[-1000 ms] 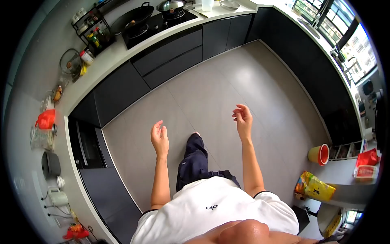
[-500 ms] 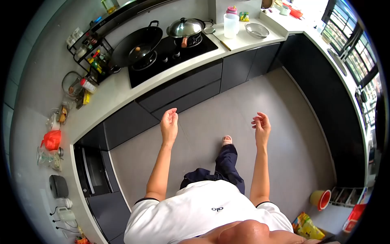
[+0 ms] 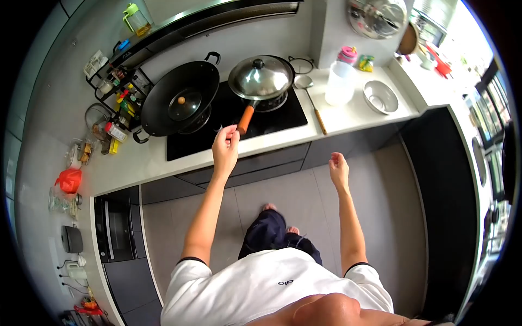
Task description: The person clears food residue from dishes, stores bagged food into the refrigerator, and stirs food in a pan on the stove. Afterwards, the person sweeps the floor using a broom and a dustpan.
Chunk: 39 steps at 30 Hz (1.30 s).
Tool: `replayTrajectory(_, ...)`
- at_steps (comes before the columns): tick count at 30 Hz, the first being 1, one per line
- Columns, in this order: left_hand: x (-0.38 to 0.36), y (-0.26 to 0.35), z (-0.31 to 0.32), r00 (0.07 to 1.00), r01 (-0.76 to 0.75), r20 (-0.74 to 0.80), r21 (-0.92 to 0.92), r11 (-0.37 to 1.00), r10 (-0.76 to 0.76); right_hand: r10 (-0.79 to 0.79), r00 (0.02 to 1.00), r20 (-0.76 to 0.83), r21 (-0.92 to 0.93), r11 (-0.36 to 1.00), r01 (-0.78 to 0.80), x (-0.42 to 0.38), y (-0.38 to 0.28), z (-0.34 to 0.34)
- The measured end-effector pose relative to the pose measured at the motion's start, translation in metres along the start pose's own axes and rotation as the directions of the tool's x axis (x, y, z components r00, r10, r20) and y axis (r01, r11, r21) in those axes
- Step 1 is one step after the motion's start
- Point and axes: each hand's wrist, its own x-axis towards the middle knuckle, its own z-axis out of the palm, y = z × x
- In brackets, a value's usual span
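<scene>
My left hand, fingers loosely curled and empty, hangs over the counter's front edge, with its fingertips right beside the end of an orange-brown pan handle. That handle belongs to a frying pan on the right burner, covered by a domed steel lid with a black knob. My right hand is held over the floor in front of the cabinets, its fingers partly bent and nothing in them. On the left burner a large black wok sits tilted, a smaller glass lid with a wooden knob inside it.
Right of the black hob lie a long-handled ladle, a translucent pitcher and a steel bowl. A spice rack with bottles stands left of the wok. The range hood overhangs the back. Dark cabinets line the right.
I have stepped nearer the hob. My left hand has moved forward from above the floor to the pan handle's end. My right hand's fingers have drawn closer together.
</scene>
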Motion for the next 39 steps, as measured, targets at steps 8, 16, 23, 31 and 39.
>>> replayTrajectory(8,0.238,-0.073,0.108,0.943,-0.332,0.128,0.393,0.858,0.306,-0.078,0.997,-0.010,-0.347,0.935,0.070,0.146,0.038,0.090)
replayTrajectory(16,0.347,-0.104,0.170,0.959,-0.251,0.279,0.734,0.631,0.056,0.001,0.992,0.125,-0.598,0.798,0.075,0.207,0.050,0.126)
replayTrajectory(23,0.369,-0.123,0.181,0.967,-0.237,0.230,0.642,0.729,0.111,-0.045,0.984,0.172,-0.506,0.853,0.128,0.218,0.065,0.131)
replayTrajectory(31,0.388,-0.015,0.078,0.968,-0.124,-0.107,0.584,0.802,0.227,-0.146,0.966,0.214,-0.270,0.941,0.202,0.225,0.049,0.106)
replayTrajectory(39,0.359,-0.108,-0.088,0.887,0.242,-0.440,0.700,0.672,0.138,-0.247,0.966,0.073,-0.402,0.879,0.256,0.220,-0.035,0.076)
